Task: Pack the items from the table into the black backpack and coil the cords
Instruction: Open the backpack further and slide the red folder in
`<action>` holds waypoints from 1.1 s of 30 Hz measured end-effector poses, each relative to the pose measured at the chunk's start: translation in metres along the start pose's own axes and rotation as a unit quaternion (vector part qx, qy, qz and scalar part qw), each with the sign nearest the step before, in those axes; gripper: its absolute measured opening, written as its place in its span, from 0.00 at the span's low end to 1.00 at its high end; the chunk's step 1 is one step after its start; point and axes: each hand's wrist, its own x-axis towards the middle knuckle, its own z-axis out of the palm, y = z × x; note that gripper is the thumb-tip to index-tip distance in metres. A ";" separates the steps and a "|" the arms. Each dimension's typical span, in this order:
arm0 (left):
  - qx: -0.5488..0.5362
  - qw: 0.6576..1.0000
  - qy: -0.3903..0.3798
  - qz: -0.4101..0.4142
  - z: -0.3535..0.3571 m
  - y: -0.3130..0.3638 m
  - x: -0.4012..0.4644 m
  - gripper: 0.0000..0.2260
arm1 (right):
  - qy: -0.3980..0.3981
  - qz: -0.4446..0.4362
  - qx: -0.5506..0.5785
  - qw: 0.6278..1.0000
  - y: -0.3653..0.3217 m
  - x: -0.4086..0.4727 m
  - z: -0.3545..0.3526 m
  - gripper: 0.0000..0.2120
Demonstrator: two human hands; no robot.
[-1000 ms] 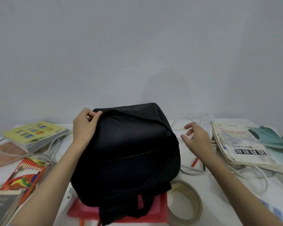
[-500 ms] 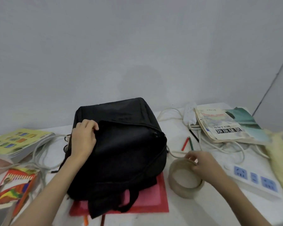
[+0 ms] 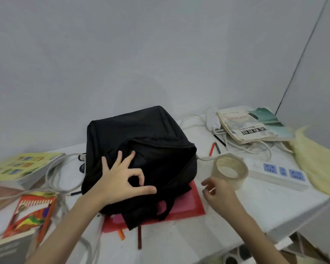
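The right hand is gripping the tape roll, tilted up off the table just right of the backpack. The left hand, fingers spread, is pressing the flap, so I'd pull the opening wide first. The magazine title is unreadable.

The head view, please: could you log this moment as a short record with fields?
backpack: black backpack on the table, lying over a red folder
left hand: left hand spread on the backpack, fingers at the flap
right hand: right hand holds the tape roll, lifted and tilted
unpacked: power strip, books, pencils
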 end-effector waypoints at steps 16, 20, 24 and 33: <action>-0.006 0.990 0.135 -0.051 0.027 0.014 -0.034 0.14 | -0.101 0.071 0.106 0.987 -0.020 -0.001 0.007 0.10; -0.054 0.982 0.167 -0.074 0.040 0.023 -0.044 0.14 | -0.132 0.130 0.285 0.940 0.003 -0.031 -0.032 0.18; -0.116 0.965 0.218 -0.084 0.053 0.027 -0.055 0.15 | -0.162 0.135 0.319 0.924 0.034 -0.060 -0.073 0.18; -0.229 0.909 0.336 -0.088 0.105 0.070 -0.111 0.17 | -0.166 0.136 0.339 0.916 0.081 -0.105 -0.109 0.16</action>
